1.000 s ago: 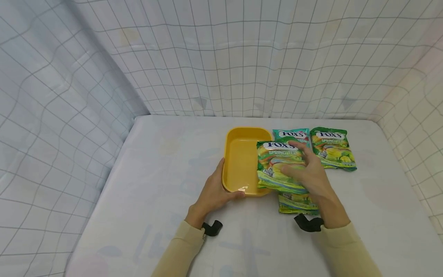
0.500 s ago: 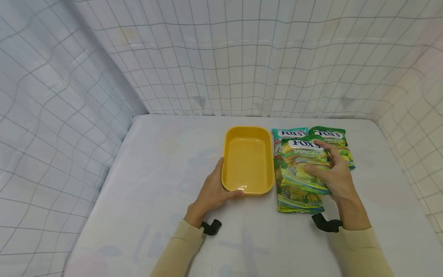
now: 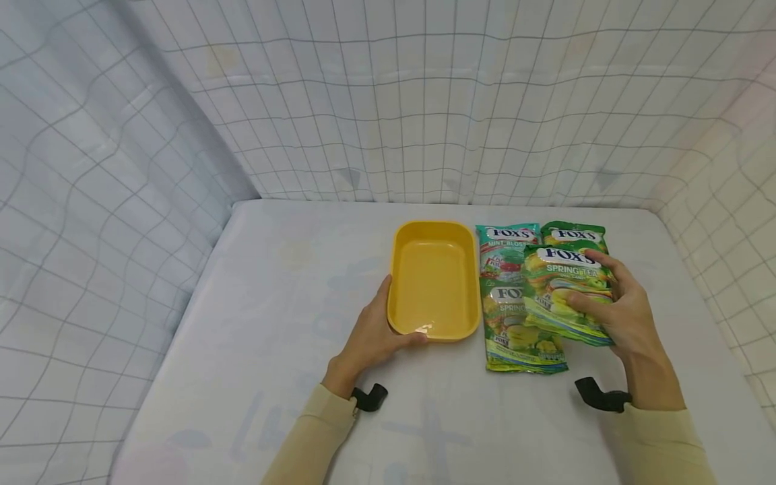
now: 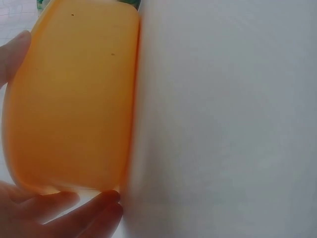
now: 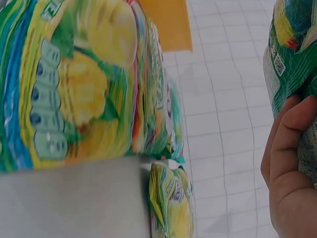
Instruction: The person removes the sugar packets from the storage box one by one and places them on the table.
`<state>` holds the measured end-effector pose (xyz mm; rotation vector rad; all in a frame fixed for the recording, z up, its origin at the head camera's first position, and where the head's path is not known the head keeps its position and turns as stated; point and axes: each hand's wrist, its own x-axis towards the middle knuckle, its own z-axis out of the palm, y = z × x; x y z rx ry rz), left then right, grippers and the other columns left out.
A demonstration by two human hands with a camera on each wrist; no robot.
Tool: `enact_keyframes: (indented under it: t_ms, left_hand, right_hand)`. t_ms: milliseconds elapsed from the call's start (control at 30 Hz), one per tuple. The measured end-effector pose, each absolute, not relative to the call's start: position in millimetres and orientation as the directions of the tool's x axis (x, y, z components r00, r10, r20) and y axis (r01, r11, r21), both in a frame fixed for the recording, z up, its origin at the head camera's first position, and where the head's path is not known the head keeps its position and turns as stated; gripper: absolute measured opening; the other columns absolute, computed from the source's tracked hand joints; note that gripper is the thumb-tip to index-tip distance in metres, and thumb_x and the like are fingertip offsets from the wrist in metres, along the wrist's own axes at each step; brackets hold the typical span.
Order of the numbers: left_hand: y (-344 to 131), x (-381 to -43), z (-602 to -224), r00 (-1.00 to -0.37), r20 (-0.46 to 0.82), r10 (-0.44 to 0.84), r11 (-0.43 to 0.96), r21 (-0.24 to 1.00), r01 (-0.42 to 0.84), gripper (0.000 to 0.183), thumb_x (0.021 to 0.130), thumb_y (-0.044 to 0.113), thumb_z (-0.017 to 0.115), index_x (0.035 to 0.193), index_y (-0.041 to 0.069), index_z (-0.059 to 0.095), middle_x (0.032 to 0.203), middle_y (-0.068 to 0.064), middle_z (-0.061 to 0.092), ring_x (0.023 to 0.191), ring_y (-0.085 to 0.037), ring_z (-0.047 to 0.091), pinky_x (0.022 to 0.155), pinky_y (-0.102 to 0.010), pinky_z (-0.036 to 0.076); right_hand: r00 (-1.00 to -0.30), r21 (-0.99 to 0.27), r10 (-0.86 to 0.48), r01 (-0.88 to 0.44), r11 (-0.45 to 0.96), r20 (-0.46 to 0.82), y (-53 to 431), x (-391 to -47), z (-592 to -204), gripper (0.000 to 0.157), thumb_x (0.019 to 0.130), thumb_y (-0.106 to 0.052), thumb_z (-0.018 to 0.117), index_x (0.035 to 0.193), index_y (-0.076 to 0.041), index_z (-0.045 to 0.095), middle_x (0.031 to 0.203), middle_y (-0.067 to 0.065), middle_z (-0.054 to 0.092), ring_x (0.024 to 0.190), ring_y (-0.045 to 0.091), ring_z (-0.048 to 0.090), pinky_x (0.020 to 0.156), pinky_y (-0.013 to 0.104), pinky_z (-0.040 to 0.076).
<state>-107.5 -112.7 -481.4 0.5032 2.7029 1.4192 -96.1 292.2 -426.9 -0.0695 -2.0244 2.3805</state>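
Observation:
My left hand (image 3: pixel 374 333) grips the near left corner of a yellow plastic tray (image 3: pixel 434 330), thumb along the near side and fingers along the left wall. In the left wrist view several fingertips touch the wall of the tray (image 4: pixel 74 99). My right hand (image 3: pixel 627 313) pinches a green Fox's Spring Tea candy bag (image 3: pixel 554 289) by its right side, thumb on the front. It overlaps another Spring Tea bag (image 3: pixel 515 350) lying just right of the tray. In the right wrist view curled fingers hold the green bag (image 5: pixel 292 64) at the right edge.
A teal Fox's Mint Blossom bag (image 3: pixel 503 261) lies behind the near Spring Tea bag. At the back right is another Spring Tea bag (image 3: pixel 576 234), partly covered by the held one. A white cloth with grid lines (image 3: pixel 424 135) walls the table (image 3: pixel 291 283) on the back and sides.
My right hand has carried the Spring Tea bag rightward, from over the tray's right side to over the right-hand bags. The tray's inside and the Mint Blossom bag now show more. My left hand stays put.

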Motion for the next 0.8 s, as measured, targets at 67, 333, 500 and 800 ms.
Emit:
enact_keyframes:
  t_ms: [67,333,500,800]
  left_hand:
    - [-113,-108,-482,-0.946,0.108,0.307,0.527,0.808,0.263,0.133,0.07,0.053,0.092,0.164,0.008,0.009,0.162,-0.012,0.032,0.139,-0.026,0.045,0.113,-0.046,0.037]
    - [-112,-108,-483,-0.949,0.091,0.302,0.528,0.813,0.246,0.134,0.07,0.055,0.091,0.164,0.007,0.009,0.163,-0.012,0.03,0.14,-0.027,0.043,0.114,-0.047,0.036]
    - [-113,-108,-483,-0.95,0.088,0.301,0.528,0.814,0.242,0.134,0.07,0.055,0.091,0.164,0.007,0.009,0.164,-0.012,0.03,0.141,-0.027,0.042,0.114,-0.047,0.036]
    - [-114,-108,-484,-0.943,0.112,0.312,0.517,0.813,0.268,0.133,0.071,0.054,0.091,0.164,0.007,0.008,0.163,-0.013,0.031,0.138,-0.027,0.045,0.112,-0.048,0.037]
  right_hand:
    - [-0.998,-0.987,0.055,0.027,-0.159,-0.036,296,-95,-427,0.078,0.088,0.013,0.071,0.154,-0.019,0.042,0.124,0.006,0.057,0.084,0.016,0.071,0.065,0.028,0.059]
    - [-0.998,-0.983,0.06,0.004,-0.185,-0.016,311,-93,-431,0.078,0.088,0.018,0.068,0.153,-0.017,0.043,0.123,0.006,0.058,0.085,0.016,0.072,0.065,0.029,0.06]
    - [-0.998,-0.98,0.066,-0.009,-0.201,-0.004,322,-91,-432,0.077,0.087,0.02,0.067,0.152,-0.016,0.045,0.12,0.004,0.061,0.083,0.017,0.073,0.064,0.029,0.06]
    - [-0.996,-0.979,0.086,-0.011,-0.203,-0.007,340,-87,-438,0.078,0.085,0.023,0.066,0.151,-0.015,0.048,0.119,0.001,0.063,0.081,0.015,0.072,0.062,0.027,0.059]
